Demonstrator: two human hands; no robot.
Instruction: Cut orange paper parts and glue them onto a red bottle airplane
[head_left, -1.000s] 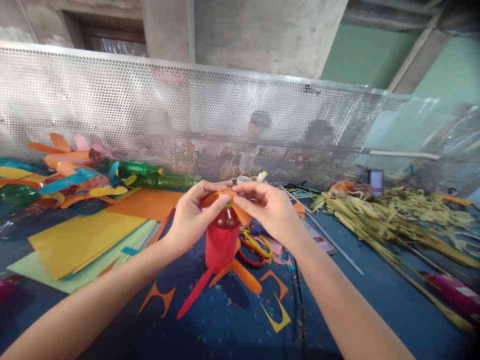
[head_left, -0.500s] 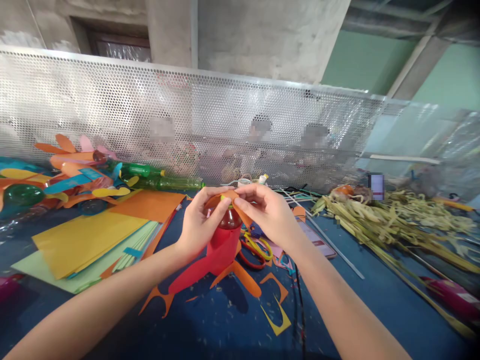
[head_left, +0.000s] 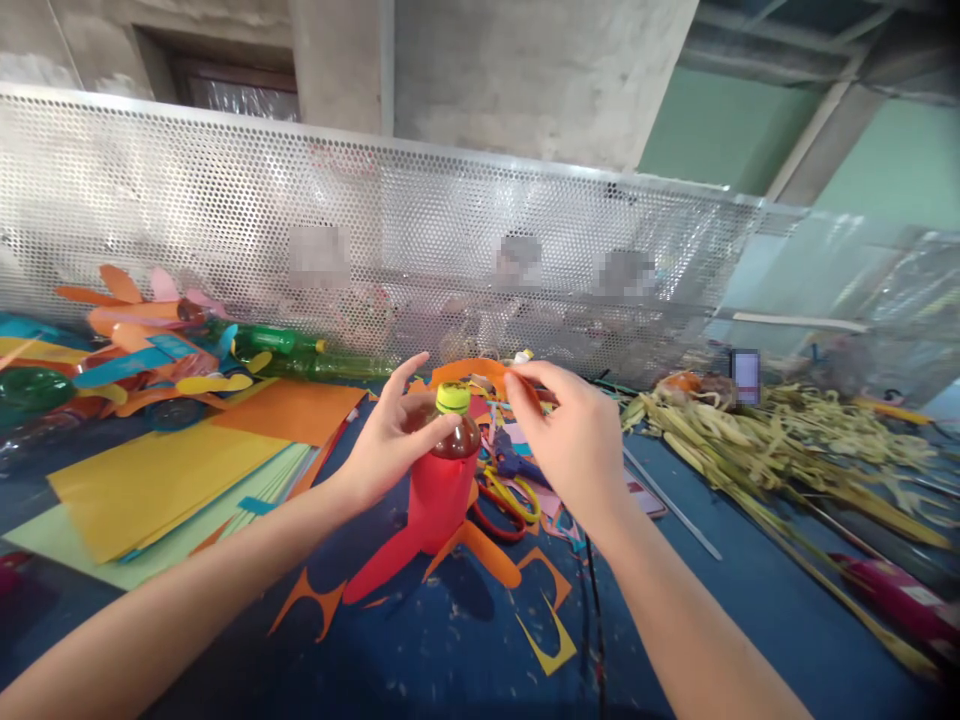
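A plastic bottle [head_left: 456, 442] with a lime-yellow cap [head_left: 453, 398] stands upright in front of me, its body wrapped in red paper [head_left: 439, 500]. One red and one orange paper petal [head_left: 491, 558] spread from its base. My left hand [head_left: 390, 440] is round the bottle's shoulder, thumb across the front and index finger raised; its other fingers are hidden behind. Just behind the cap arches an orange paper strip [head_left: 472, 370]. My right hand [head_left: 574, 430] pinches the strip's right end between thumb and fingers.
Scissors [head_left: 517, 500] and paper scraps [head_left: 551, 640] lie around the bottle. Coloured paper sheets [head_left: 165, 480] are at left, with paper-decorated bottles [head_left: 157, 350] behind. Dried leaves [head_left: 720, 440] spread at right. A perforated metal panel [head_left: 435, 230] stands behind; people show through it.
The orange strip, earlier held by both hands against the bottle's neck, has come away behind the cap in my right hand. My left fingers have let go of it and the cap shows.
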